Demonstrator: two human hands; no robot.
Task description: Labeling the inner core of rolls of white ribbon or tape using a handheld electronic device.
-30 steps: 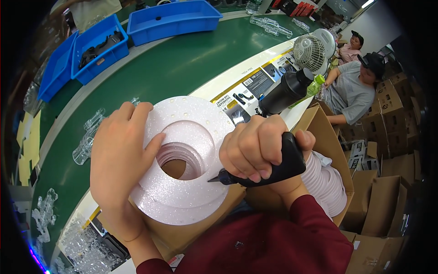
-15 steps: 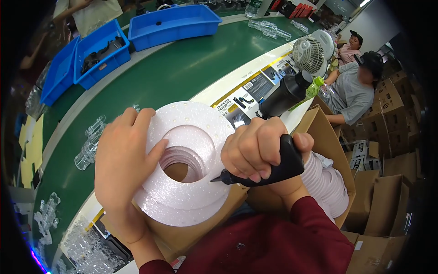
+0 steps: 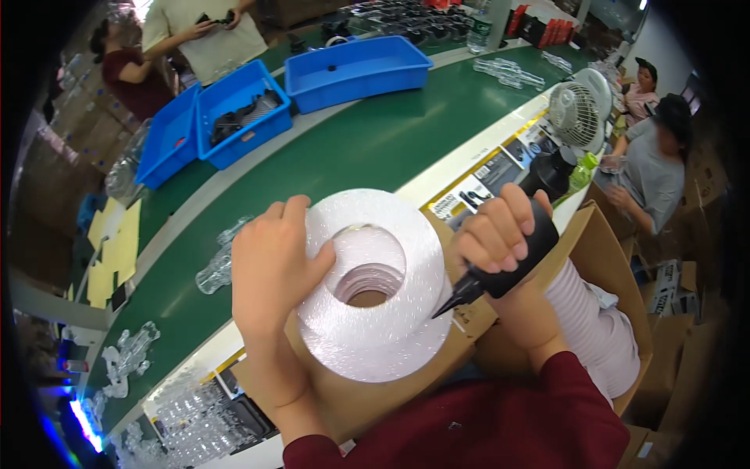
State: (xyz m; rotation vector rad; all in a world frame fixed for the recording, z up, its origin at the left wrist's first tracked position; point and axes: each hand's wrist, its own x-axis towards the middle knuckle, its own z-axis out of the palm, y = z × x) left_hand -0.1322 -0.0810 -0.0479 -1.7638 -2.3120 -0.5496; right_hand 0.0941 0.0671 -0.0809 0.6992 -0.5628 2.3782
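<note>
the fingers of the right hand point(image 3: 496, 230) are clenched around a black squeeze bottle point(image 3: 539, 246), tilted so its tapered nozzle point(image 3: 466, 291) points down and leftward. the tip sits at the outer edge of the top ring in a stack of glittery white rings point(image 3: 422, 258); contact cannot be told. with that grip, a squeeze slightly too firm could push liquid, if there is any inside, past the edge onto the ring below.

the left hand point(image 3: 273, 270) lies along the stack's left side, thumb over the upper face, fingertips by the rim. its underside is hidden, so i cannot tell whether it pinches or merely braces. the rings are not squarely aligned: a lower one juts out toward the wearer. if the left hand eases off or pushes unevenly, the top ring could slide and the nozzle might then miss or scratch it.

the stack rests in front of the wearer, above brown cardboard point(image 3: 344, 418), which could flex under pressure and tilt everything.

just beside the right forearm, an open carton point(image 3: 625, 293) holds more white rings point(image 3: 598, 336); a dripping nozzle swung that way could spot them. beyond the knuckles stands a black container point(image 3: 551, 173), near enough that a careless lift could knock it.
</note>
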